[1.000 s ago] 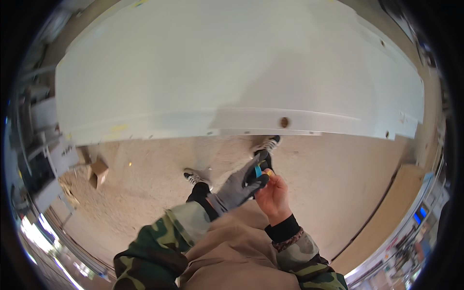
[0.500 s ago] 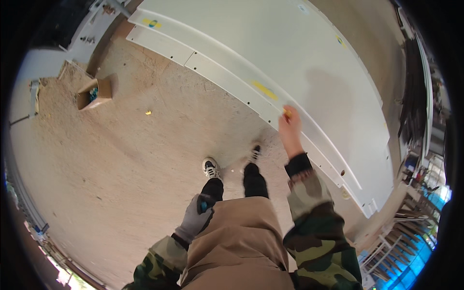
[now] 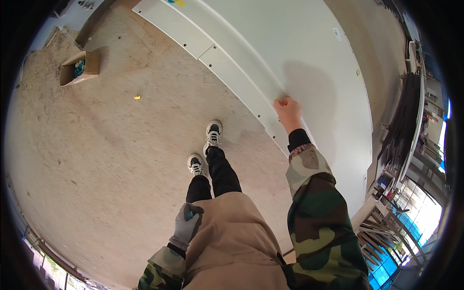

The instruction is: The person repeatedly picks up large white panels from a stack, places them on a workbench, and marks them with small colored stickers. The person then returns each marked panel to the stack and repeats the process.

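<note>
A large pale panel (image 3: 333, 130) with a raised ridge spans the upper right. My bare right hand (image 3: 288, 112) is closed, its fingertips against the panel by the ridge. A bit of yellow strip (image 3: 276, 100) shows at those fingertips; the rest is hidden by my fingers. My left hand (image 3: 186, 226), in a grey glove with dark fingers, is closed low beside my tan apron (image 3: 232, 222). Something small and teal (image 3: 191, 214) shows in its grip, too covered to name.
An open cardboard box (image 3: 89, 70) holding teal items stands on the floor at the upper left. A crumpled yellow scrap (image 3: 137, 97) lies on the dusty floor. Another blue and yellow sticker (image 3: 179, 2) marks the panel's far end. Stacked wooden strips (image 3: 379, 232) stand at the right.
I have stepped leftward along the panel. My right hand has gone from beside the yellow strip onto its spot, where little yellow now shows. The left hand stays low and closed.
</note>
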`<control>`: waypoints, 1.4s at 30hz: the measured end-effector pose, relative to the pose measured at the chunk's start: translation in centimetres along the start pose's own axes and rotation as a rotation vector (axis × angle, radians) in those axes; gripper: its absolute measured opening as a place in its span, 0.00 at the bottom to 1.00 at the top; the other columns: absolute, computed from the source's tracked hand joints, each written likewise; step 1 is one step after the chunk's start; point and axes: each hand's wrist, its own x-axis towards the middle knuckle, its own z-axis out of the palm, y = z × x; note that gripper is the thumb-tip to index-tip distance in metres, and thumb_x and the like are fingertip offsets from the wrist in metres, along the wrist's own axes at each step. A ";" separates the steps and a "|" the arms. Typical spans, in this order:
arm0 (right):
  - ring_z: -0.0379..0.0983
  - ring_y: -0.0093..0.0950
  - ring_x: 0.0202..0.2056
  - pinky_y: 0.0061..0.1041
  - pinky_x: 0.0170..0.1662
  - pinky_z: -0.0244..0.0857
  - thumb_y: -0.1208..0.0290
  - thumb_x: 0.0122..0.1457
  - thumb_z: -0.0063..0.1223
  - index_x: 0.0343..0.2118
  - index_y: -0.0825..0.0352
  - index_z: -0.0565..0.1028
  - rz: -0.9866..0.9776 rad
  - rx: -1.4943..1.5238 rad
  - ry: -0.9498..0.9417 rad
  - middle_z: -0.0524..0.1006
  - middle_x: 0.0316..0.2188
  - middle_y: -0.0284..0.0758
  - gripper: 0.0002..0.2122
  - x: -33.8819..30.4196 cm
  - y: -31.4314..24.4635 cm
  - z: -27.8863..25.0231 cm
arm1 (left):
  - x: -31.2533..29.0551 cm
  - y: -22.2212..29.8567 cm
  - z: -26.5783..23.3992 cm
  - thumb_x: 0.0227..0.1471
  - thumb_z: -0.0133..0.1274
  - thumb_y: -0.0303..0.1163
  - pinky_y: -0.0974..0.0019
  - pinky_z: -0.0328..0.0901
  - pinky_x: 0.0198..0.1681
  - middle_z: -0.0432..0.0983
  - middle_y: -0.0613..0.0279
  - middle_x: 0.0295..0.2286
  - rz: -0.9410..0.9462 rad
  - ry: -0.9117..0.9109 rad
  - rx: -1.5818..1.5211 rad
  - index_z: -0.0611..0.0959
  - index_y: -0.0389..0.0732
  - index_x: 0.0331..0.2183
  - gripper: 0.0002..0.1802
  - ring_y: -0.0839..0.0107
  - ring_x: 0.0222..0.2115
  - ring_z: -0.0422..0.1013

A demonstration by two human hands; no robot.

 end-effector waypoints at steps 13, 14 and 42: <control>0.73 0.46 0.31 0.36 0.35 0.69 0.70 0.48 0.46 0.23 0.70 0.74 -0.301 -0.551 -0.136 0.76 0.27 0.47 0.09 1.4 -2.6 0.9 | -0.6 2.6 3.0 0.44 0.48 0.18 0.74 0.62 0.21 0.70 0.65 0.22 0.022 0.023 0.080 0.72 0.38 0.28 0.06 0.79 0.19 0.65; 0.73 0.46 0.32 0.36 0.36 0.69 0.70 0.47 0.46 0.23 0.70 0.74 -0.299 -0.531 -0.162 0.76 0.27 0.47 0.09 1.7 -3.2 1.0 | -0.5 2.7 3.4 0.44 0.48 0.19 0.74 0.62 0.21 0.70 0.65 0.22 0.053 0.002 0.091 0.72 0.38 0.28 0.06 0.79 0.19 0.65; 0.60 0.23 0.20 0.22 0.24 0.55 0.75 0.53 0.40 0.23 0.68 0.65 0.403 0.786 -0.045 0.66 0.19 0.33 0.05 -0.5 0.3 -1.7 | 7.7 14.0 10.8 0.53 0.50 0.32 0.78 0.57 0.15 0.69 0.70 0.19 -0.124 -0.218 0.093 0.76 0.42 0.38 0.09 0.83 0.15 0.63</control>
